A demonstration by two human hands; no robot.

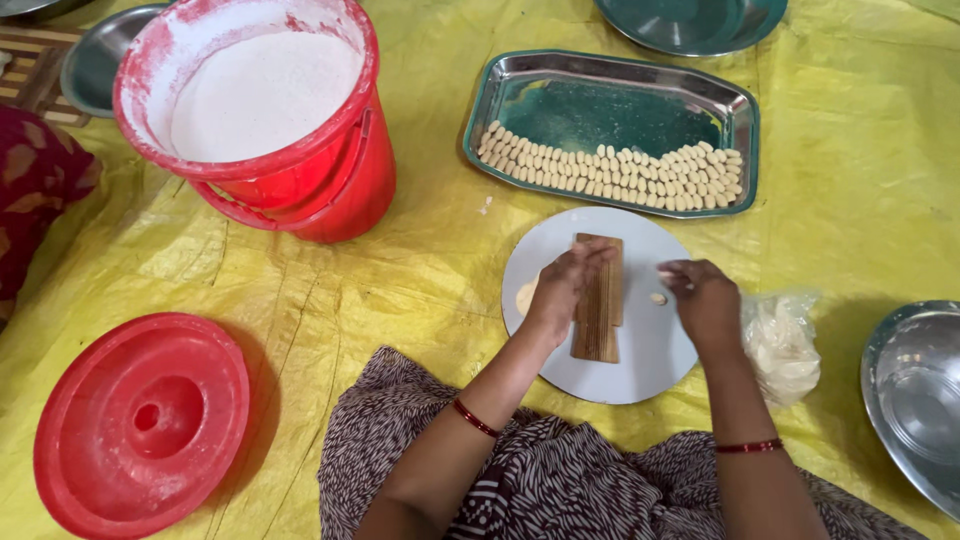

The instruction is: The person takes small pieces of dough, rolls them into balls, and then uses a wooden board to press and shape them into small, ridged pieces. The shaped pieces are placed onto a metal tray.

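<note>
the left hand [562,288] rests on a ridged wooden board [598,300] lying on a round white plate [640,360], fingers pressed together against the board's upper left edge. the right hand [703,300] hovers over the plate's right rim, fingertips pinched on something too small to tell. a small dough piece [658,298] lies on the plate between hand and board. a clear plastic bag of dough [782,345] sits just right of the plate, a steel tray [610,92] of shaped pieces above it, a red bucket [340,180] and red lid [140,425] to its left.
</note>
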